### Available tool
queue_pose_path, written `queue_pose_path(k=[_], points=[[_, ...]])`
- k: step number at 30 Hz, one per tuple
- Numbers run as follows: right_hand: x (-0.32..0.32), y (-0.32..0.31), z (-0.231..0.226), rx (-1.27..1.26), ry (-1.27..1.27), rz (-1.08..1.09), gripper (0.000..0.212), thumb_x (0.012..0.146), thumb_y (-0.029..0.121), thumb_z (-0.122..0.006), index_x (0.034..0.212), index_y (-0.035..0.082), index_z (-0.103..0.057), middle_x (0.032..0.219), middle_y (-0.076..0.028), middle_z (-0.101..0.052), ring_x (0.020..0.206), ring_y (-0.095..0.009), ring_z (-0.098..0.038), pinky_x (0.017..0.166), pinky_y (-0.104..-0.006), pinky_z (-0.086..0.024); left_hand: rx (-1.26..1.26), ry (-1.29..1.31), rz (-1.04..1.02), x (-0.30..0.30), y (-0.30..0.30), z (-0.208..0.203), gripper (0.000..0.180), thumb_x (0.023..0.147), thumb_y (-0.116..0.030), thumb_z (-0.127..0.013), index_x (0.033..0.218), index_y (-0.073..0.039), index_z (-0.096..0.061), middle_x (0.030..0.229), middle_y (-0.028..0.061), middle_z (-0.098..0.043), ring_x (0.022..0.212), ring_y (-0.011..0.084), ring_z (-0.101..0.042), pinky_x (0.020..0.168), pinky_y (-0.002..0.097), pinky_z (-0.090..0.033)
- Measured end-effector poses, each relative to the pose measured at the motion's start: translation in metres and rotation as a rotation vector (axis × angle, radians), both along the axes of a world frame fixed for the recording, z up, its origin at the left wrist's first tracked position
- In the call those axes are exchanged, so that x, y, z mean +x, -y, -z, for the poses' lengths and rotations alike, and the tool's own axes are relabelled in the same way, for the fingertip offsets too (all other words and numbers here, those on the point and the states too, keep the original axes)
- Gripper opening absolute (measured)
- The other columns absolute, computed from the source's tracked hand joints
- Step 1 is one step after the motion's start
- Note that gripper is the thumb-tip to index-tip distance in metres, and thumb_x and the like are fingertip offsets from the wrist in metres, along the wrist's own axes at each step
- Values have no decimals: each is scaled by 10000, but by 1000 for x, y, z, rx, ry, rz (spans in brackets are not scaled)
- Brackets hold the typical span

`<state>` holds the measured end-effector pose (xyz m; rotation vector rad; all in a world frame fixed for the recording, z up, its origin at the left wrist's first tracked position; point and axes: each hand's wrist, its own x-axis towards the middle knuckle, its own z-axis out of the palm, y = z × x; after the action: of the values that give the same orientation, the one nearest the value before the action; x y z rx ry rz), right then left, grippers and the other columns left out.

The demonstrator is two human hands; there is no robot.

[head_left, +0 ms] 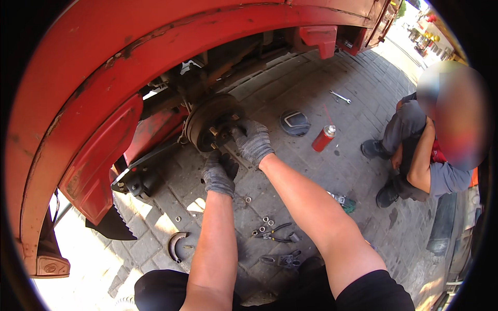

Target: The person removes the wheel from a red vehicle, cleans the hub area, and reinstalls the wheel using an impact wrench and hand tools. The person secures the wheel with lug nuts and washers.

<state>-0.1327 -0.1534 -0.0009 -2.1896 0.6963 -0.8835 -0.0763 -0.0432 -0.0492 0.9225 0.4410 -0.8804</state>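
A dark, round brake drum (201, 120) sits on the axle under the red wheel arch, with several brass-coloured wheel studs (213, 131) standing out of its face. My right hand (254, 142), in a grey knit glove, grips the right side of the drum around its hub face; its fingertips are partly hidden. Below the drum, my gloved left hand (219, 174) has curled fingers against the lower rim, the thumb side turned right.
A red spray can (324, 138), black cap (295, 123) and wrench (340, 97) lie to the right, near a crouching person (415, 140). Close to me are pliers (275, 234), several nuts (266, 220) and a curved brake shoe (175, 246). The red fender (78, 103) arches overhead.
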Motion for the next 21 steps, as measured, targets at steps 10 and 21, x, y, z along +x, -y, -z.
queue_pose_path(k=[10,21], points=[[1,0,14,234,72,-35,167,878,98,-589,999,-2,-646,810,-128,-670,710,-197,-641,665,-326,-511,-2,11,-14,-1,1,-3,233,836,-332,-607,951,-135,-562,873,55,-587,772,241,-538,764,445,-477],[3,0,14,203,78,-2,174,869,96,-589,990,-14,-648,856,-160,-676,767,-224,-649,698,-331,-513,-61,-6,-20,-2,1,-1,201,819,-316,-625,901,-144,-560,818,43,-578,734,221,-524,733,407,-479]])
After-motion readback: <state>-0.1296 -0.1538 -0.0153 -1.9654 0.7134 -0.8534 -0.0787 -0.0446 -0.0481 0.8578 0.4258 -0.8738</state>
